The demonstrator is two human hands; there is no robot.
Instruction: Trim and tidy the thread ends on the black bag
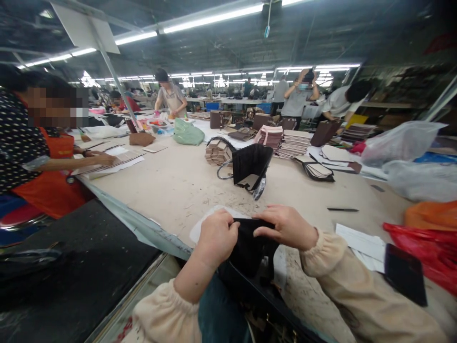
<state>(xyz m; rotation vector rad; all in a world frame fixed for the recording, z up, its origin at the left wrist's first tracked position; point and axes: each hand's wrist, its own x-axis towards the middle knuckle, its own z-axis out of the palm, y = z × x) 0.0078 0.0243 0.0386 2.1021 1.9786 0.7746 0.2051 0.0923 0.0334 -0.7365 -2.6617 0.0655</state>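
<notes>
Both my hands are at the top edge of a black bag (246, 255) at the near edge of the table. My left hand (218, 238) is closed on the edge's left end, thumb against the fingers. On the right side, my right hand (285, 226) pinches the same edge between thumb and fingers. The bag's lower part reaches down towards my lap, and part of it is dark and hard to make out. Farther back on the table stands another black bag (252, 164), open at the top, with a looped handle beside it.
A co-worker's hand (103, 159) rests on sheets at the left. Stacked panels (293, 143) and a green plastic bag (188, 132) lie farther back. To my right are a black pen-like tool (342, 209), white papers (360, 240), a phone (405, 274) and a red plastic bag (428, 252).
</notes>
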